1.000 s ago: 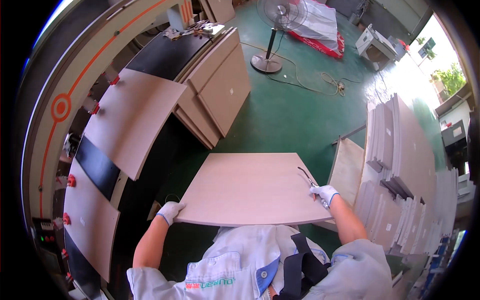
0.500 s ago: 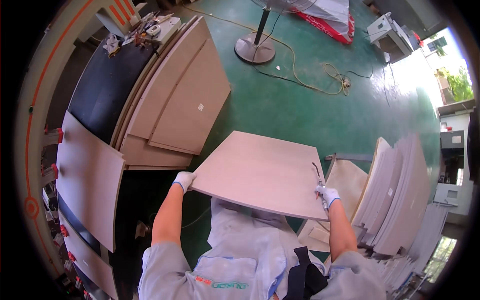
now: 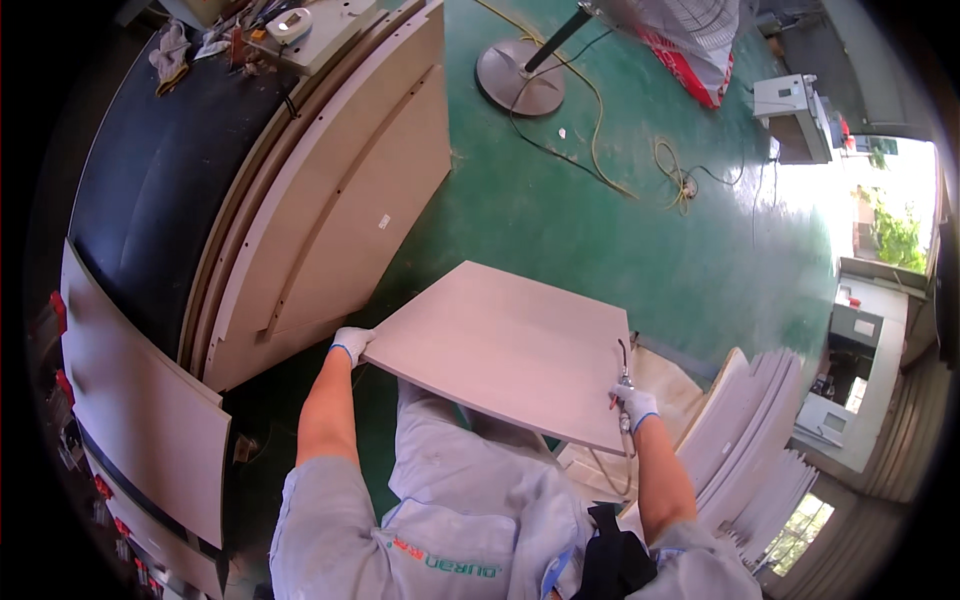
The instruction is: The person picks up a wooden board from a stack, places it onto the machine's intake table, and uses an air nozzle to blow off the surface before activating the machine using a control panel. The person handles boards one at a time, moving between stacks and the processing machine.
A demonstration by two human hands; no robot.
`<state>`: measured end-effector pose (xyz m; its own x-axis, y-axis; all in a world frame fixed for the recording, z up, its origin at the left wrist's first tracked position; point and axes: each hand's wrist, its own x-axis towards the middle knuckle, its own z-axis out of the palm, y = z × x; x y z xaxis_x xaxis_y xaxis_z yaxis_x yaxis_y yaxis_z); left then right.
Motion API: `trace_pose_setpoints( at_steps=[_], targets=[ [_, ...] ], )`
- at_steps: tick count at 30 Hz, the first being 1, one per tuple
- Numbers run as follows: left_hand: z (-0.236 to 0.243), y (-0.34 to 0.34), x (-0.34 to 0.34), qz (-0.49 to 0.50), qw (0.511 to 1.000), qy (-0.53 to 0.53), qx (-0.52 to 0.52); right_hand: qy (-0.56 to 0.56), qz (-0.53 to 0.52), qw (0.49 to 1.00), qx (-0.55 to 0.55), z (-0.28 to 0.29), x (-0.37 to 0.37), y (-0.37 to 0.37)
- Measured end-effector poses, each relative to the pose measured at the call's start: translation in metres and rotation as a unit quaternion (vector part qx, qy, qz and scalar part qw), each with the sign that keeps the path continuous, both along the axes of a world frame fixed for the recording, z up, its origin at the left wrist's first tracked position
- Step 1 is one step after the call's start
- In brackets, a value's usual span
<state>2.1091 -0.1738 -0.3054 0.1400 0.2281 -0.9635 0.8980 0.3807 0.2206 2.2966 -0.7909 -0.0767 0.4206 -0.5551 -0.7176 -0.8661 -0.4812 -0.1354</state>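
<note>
A flat pinkish-beige board [image 3: 500, 350] is held out level in front of my body, above my legs. My left hand [image 3: 352, 344], in a white glove with a blue cuff, grips the board at its left corner. At the opposite edge my right hand [image 3: 636, 406], gloved the same way, is closed round an air blow gun [image 3: 625, 379]. The gun's thin bent nozzle points away from me over the board's right edge, and a hose hangs below. The right hand also rests against that edge; its fingers under the board are hidden.
Large panels [image 3: 350, 210] lean together at the left, beside a black-topped machine bed [image 3: 170, 190] with tools on it. Stacked boards [image 3: 745, 430] stand at my right. A fan base [image 3: 520, 78] and a yellow cable [image 3: 600, 130] are on the green floor [image 3: 560, 220] ahead.
The view has turned a little to the right. The board and both hands sit slightly further left and lower in the picture, with both grips unchanged.
</note>
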Motion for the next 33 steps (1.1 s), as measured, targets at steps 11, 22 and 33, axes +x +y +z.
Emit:
trace_pose_setpoints(
  at_steps=[11, 22, 33],
  targets=[
    [0.068, -0.07, -0.04, 0.473, 0.861, -0.068, -0.174, 0.07, -0.005, 0.988, 0.138, 0.072, 0.024, 0.163],
    [0.231, -0.12, -0.083, 0.607, 0.754, -0.13, -0.213, 0.06, 0.124, 0.95, 0.282, -0.01, 0.118, 0.263],
    [0.154, -0.121, -0.133, 0.589, 0.757, -0.191, -0.208, -0.004, 0.219, 0.946, 0.237, 0.008, 0.123, 0.343]
  ],
)
